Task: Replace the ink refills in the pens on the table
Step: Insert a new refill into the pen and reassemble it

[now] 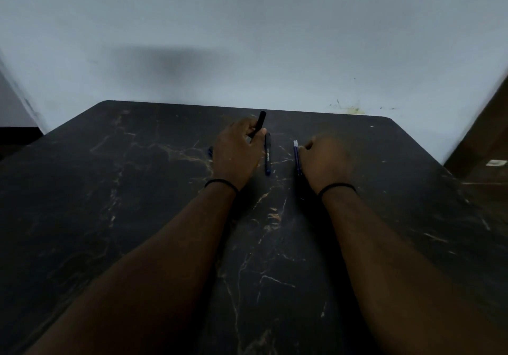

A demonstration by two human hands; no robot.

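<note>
1. Left hand (pixel 236 152) was curled round a black pen (pixel 258 124), far end sticking up past the fingers and tilted away toward the wall (pixel 247 24), slightly to the right.
2. Right hand (pixel 323 159) lay knuckles-up, fingers bent, fingertips at the refills (pixel 297 158); whether it actually pinched them cannot be told.
3. Second pen (pixel 268 154) lay flat on the table (pixel 110 189), just right of the left hand, long axis running near-to-far, blue end toward the person.
4. Refills lay flat as a thin blue bundle, side by side, long axis also near-to-far, pale ends pointing away; count unclear.
5. Small blue piece (pixel 210 151) peeked out left of the left hand, mostly hidden.
6. Pen and refills were near each other, between the two hands, toward the table's far edge.
7. No containers visible; everything sat straight on the dark marbled top.
8. Black band on each wrist.
</note>
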